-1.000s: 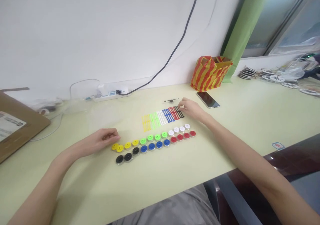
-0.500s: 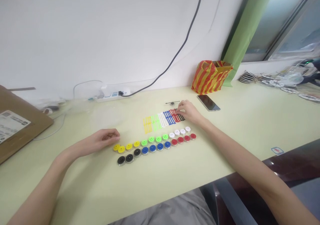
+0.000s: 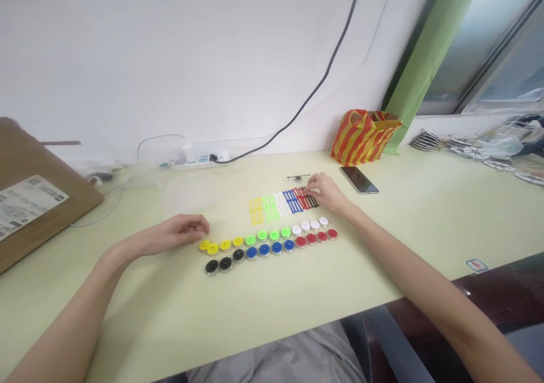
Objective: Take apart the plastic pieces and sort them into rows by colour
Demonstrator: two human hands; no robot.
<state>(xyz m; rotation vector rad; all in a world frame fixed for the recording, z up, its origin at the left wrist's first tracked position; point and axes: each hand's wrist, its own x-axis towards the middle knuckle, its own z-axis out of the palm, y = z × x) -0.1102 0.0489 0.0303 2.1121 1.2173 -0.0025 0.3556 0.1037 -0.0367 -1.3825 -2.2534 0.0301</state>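
My right hand (image 3: 325, 192) is at the far right end of a row of thin plastic sticks, its fingertips pinched on the upper end of a black plastic stick (image 3: 313, 203). Beside it lie red sticks (image 3: 300, 197), then blue sticks (image 3: 292, 201), white sticks (image 3: 281, 204), green sticks (image 3: 270, 207) and yellow sticks (image 3: 256, 211). My left hand (image 3: 187, 231) rests on the table, fingers loosely bent and apart, holding nothing. Close to it is a yellow disc (image 3: 204, 245), first in a row with green discs (image 3: 262, 235) and white discs (image 3: 305, 226). In front run black discs (image 3: 225, 264), blue discs (image 3: 264, 250) and red discs (image 3: 311, 238).
A small dark piece with a thin rod (image 3: 298, 178) lies behind the sticks. A phone (image 3: 359, 179) and a striped bag (image 3: 365, 137) stand to the right. At the left are a cardboard box (image 3: 63, 201) and, by the wall, a power strip (image 3: 199, 162) with a black cable (image 3: 306, 102).
The camera view has shifted slightly, so everything sits a little further right. Both hands keep nearly the same places; the sticks and discs look unmoved on the table.
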